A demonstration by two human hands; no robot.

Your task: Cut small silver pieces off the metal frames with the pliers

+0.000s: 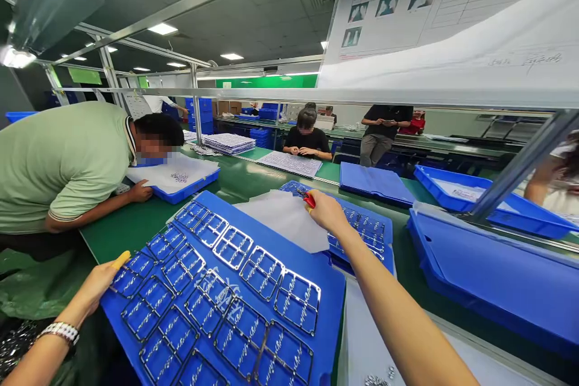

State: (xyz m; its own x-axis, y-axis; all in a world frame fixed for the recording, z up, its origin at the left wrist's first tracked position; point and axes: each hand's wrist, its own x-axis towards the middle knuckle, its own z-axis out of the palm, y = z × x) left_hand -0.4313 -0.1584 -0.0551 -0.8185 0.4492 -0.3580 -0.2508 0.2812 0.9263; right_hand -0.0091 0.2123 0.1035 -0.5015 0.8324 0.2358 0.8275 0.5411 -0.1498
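Observation:
My left hand [100,280], with a yellow cover on a fingertip, grips the left edge of a tilted blue plastic board [332,307]. Its thumb lies at a shiny metal frame [132,272] near that edge; the fingers underneath are hidden. Several such frames with script-like lettering inside lie in rows across the board. My right hand [328,211] is closed around small red-handled cutters [309,199], jaws pointing left. Beyond the board, it is above a second blue board [386,229] bearing rows of small metal pieces. A white sheet [289,217] lies between the boards.
At left, a person in a light green shirt [67,157] leans over a blue tray [192,191] with small parts. Blue trays [497,277] stand at right. A metal rail [289,94] crosses overhead. Small metal parts [376,380] lie at the bottom. Other people sit or stand farther back.

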